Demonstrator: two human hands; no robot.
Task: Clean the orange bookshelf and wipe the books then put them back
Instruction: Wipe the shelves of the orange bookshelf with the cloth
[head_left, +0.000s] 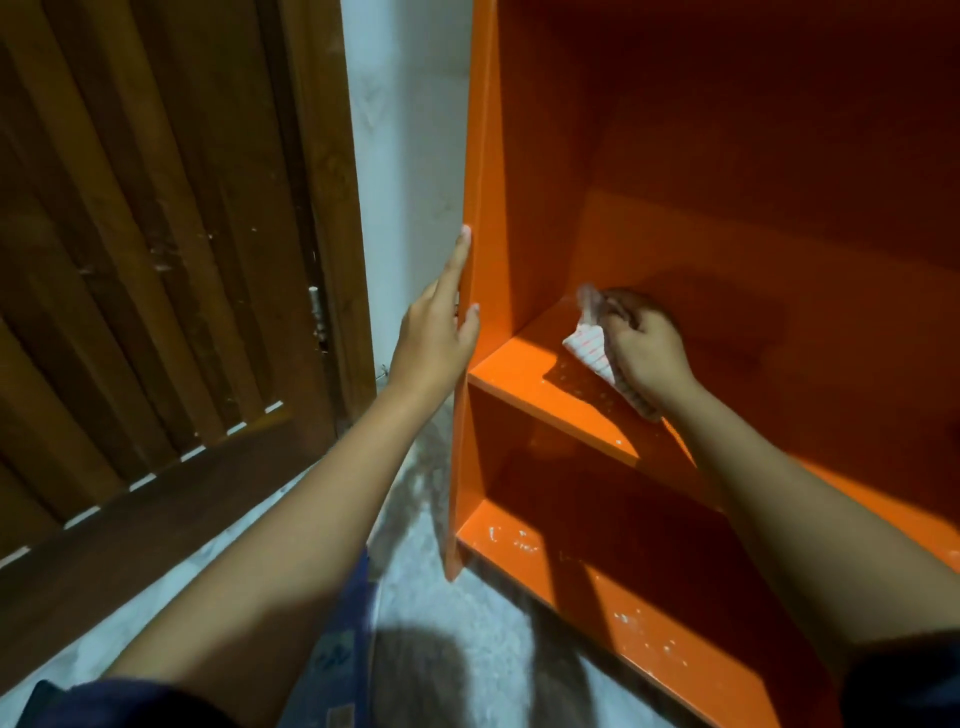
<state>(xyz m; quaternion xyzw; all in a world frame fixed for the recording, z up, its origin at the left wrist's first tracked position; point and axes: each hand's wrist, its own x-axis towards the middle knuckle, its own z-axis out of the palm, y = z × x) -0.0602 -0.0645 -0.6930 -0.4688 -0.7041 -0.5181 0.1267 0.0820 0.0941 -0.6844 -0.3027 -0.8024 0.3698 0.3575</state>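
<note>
One orange bookshelf (727, 182) stands beside wooden door (156, 260); left hand (436, 338) lies flat on its left side panel, fingers straight; right hand (644, 353), fingers curled, clutches striped cloth (589, 351) against upper shelf board, left corner.

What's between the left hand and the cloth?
Head view: the orange side panel, which the left hand rests on, then a bare stretch of shelf board up to the cloth.

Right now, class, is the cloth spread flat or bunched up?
Bunched up: the right hand grips the striped cloth in a wad, its folds sticking out.
</note>
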